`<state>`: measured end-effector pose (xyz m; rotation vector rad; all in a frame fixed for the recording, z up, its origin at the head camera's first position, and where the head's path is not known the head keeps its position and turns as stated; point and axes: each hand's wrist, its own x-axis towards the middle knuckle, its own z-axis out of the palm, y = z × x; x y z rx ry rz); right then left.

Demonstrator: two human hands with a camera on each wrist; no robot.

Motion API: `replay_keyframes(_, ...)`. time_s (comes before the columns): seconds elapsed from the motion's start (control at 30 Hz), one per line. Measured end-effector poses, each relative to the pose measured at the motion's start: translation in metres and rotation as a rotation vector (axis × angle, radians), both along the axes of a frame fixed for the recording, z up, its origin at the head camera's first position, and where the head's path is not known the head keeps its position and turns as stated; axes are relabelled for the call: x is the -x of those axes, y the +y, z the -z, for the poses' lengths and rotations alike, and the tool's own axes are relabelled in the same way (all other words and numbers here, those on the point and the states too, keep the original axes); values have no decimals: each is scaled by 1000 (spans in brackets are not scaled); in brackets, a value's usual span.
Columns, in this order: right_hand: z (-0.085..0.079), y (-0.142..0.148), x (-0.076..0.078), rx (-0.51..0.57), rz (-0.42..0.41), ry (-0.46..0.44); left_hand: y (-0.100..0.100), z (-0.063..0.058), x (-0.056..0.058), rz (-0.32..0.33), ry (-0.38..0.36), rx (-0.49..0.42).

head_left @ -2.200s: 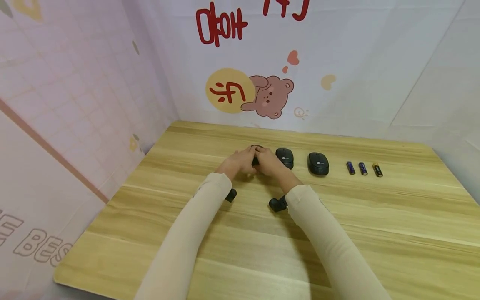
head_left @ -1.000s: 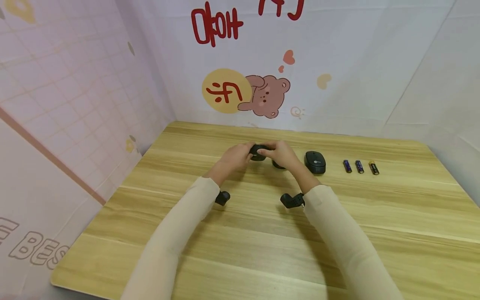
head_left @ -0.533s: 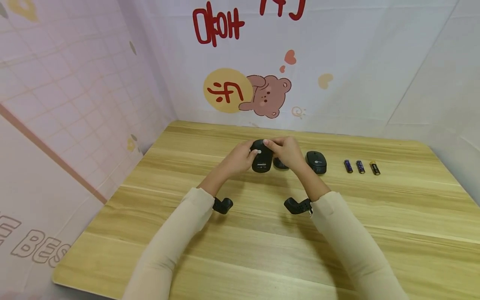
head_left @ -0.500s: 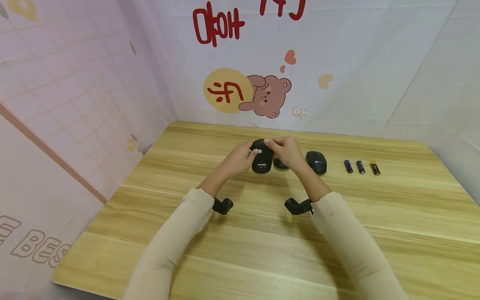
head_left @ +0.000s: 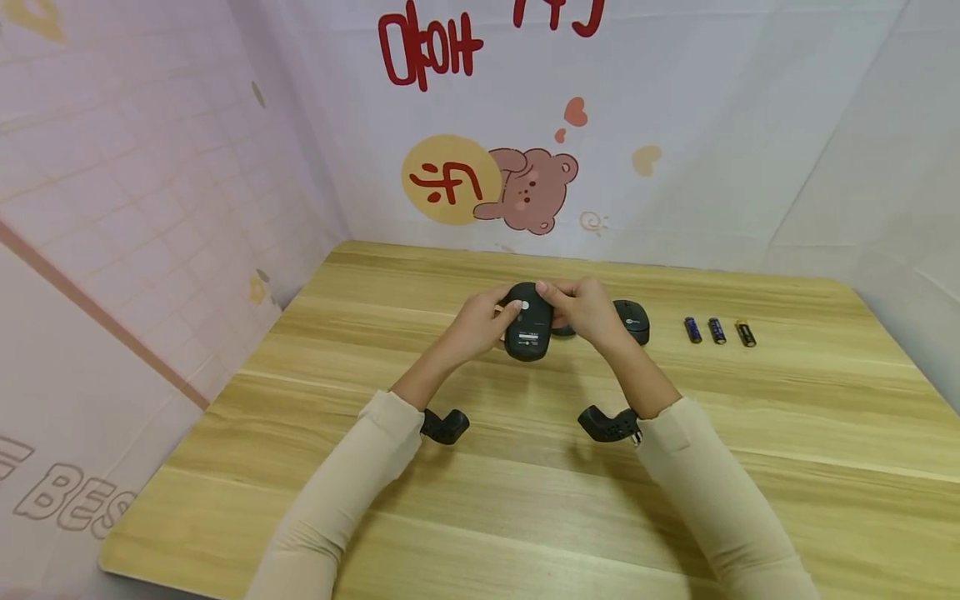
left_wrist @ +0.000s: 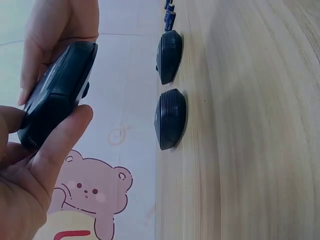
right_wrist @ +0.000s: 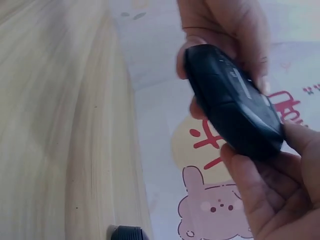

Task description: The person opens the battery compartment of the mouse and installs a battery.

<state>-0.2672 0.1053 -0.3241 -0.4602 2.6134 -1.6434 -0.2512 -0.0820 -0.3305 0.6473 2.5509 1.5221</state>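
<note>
A black computer mouse (head_left: 528,327) is held up off the table, its underside with a white label turned toward the head camera. My left hand (head_left: 480,323) grips its left side, the thumb lying across the underside. On the upper right edge, my right hand (head_left: 588,310) pinches it between thumb and fingers. Both wrist views show the mouse (left_wrist: 57,95) between the two hands, clear of the wood. Behind my right hand a second mouse (head_left: 564,331) is mostly hidden in the head view; the left wrist view shows it standing on the table.
A third black mouse (head_left: 633,322) sits on the wooden table (head_left: 495,500), right of my right hand. Farther right lie two blue batteries (head_left: 692,330) and a black-and-gold battery (head_left: 746,333) in a row. Printed cloth walls (head_left: 712,125) rise behind and to the left. Black camera mounts (head_left: 447,427) hang at the wrists.
The mouse has been lifted from the table and tipped so that its underside faces the head camera. The hands have parted slightly and come nearer. The other mice and the batteries stay put.
</note>
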Motion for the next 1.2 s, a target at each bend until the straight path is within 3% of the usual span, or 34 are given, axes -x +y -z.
replay_keyframes(0.43,-2,5,-16,77,-215,-75,5,-3,-6,-61,-40,-90)
replay_keyframes(1.2,0,9,-28,77,-122,-29,8,-2,-7,1,-89,-147)
